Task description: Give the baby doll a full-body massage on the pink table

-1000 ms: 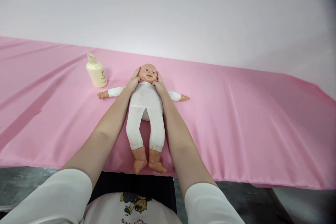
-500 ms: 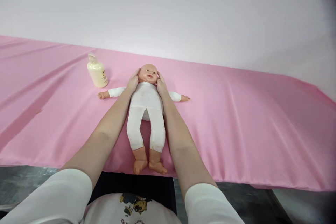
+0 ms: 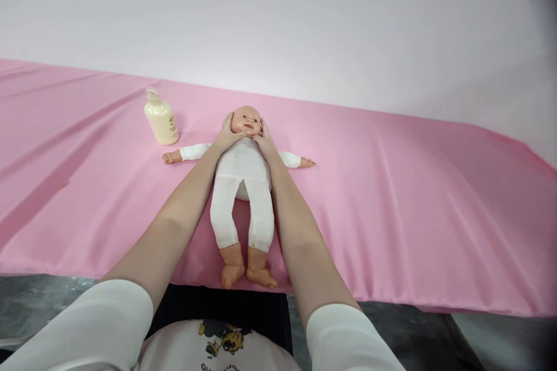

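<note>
A baby doll (image 3: 242, 165) in a white cloth suit lies on its back, head away from me, arms spread sideways and bare feet toward me. My left hand (image 3: 226, 134) cups the left side of its head, the fingers along the cheek and the thumb laid under the chin. On the opposite side, my right hand (image 3: 265, 138) curves round the head in the same way, its thumb by the chin. Part of the fingers is hidden behind the doll's head. Both forearms run along the doll's body and cross over its upper arms.
A cream-coloured pump bottle (image 3: 161, 119) stands beyond the doll's outstretched arm on the left. Pink cloth (image 3: 369, 203) with soft folds covers the table, whose near edge lies just below the doll's feet. A pale wall (image 3: 278, 23) rises behind.
Both thumbs have swung inward from beside the jaw to under the doll's chin. The fingers stay at the sides of the head, and the doll and bottle have kept their places.
</note>
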The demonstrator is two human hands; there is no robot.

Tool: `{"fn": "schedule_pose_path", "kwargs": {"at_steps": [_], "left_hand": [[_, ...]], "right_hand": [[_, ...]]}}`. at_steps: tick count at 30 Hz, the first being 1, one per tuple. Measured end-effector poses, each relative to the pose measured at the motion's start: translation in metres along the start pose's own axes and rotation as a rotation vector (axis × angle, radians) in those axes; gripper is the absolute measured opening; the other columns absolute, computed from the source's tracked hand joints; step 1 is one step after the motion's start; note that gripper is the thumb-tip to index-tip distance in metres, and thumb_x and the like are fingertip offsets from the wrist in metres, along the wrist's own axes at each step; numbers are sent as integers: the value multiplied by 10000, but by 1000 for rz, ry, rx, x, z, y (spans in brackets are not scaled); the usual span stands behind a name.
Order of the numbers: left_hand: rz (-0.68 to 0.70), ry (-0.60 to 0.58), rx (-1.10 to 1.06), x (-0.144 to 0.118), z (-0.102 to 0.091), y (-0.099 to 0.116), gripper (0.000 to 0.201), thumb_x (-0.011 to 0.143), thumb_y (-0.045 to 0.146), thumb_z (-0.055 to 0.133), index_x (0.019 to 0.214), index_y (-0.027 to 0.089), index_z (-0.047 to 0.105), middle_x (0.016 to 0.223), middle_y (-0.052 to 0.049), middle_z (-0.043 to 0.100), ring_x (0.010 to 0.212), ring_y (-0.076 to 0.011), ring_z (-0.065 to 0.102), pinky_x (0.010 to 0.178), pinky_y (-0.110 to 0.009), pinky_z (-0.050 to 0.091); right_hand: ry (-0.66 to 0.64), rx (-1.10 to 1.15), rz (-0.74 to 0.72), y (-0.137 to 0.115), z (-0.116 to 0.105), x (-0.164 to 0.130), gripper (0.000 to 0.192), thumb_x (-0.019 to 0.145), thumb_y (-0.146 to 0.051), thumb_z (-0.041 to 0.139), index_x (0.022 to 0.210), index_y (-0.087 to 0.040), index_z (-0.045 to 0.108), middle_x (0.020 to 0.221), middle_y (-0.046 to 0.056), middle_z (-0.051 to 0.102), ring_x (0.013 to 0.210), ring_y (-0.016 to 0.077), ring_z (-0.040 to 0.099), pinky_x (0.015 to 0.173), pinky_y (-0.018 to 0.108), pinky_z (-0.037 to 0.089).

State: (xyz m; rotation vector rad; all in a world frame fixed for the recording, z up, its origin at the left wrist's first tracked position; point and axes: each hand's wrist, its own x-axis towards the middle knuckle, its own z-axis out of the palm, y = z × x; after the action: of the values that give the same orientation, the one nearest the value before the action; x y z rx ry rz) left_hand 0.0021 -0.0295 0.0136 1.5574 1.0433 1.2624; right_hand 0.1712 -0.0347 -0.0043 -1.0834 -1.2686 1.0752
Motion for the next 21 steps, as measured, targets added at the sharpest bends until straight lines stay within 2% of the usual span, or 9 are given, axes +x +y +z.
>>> {"fn": "schedule_pose_path", "kwargs": {"at_steps": [4,7,10,14,18,21], "left_hand": [[-3,-32,3,2,-1,-4,1201,630,414,884,1615,231,222,1706,-132,161,1583,-351,196,1301,-447,222],[-4,-44,-23,5,-2,-9,1161,649,383,860,1614,277,223,1705,-98,177,1587,-355,180,1303,-482,204],[4,-43,-46,8,-3,-14,1081,693,362,803,1611,249,242,1700,-91,194,1590,-337,180,1307,-449,207],[5,-28,-86,13,-2,-20,921,782,366,697,1591,195,291,1689,-94,237,1594,-297,190,1300,-377,228],[-62,48,-141,19,3,-20,703,910,425,528,1560,238,338,1680,-68,284,1578,-246,257,1290,-371,249],[-42,58,-99,16,4,-16,722,916,511,540,1551,226,348,1675,-91,292,1574,-250,267,1294,-375,234]], "right_hand": [[-15,-4,26,-3,1,-2,1004,691,-147,561,1598,-190,131,1637,135,388,1444,316,500,1224,544,422],[-16,2,22,-4,-2,-4,980,678,-127,528,1586,-242,178,1667,81,347,1453,285,491,1222,538,426],[-27,39,11,-4,-4,-4,944,682,-116,517,1568,-258,227,1678,46,333,1455,255,490,1225,517,428],[18,108,13,-3,-1,-2,863,736,-129,517,1559,-195,264,1631,92,420,1395,229,559,1227,460,431],[68,114,49,-3,0,0,652,908,-257,453,1542,-215,310,1586,84,487,1342,231,607,1183,465,474],[63,72,39,-4,-2,-2,589,976,-464,420,1522,-250,358,1583,63,490,1371,232,581,1176,466,483]]}}
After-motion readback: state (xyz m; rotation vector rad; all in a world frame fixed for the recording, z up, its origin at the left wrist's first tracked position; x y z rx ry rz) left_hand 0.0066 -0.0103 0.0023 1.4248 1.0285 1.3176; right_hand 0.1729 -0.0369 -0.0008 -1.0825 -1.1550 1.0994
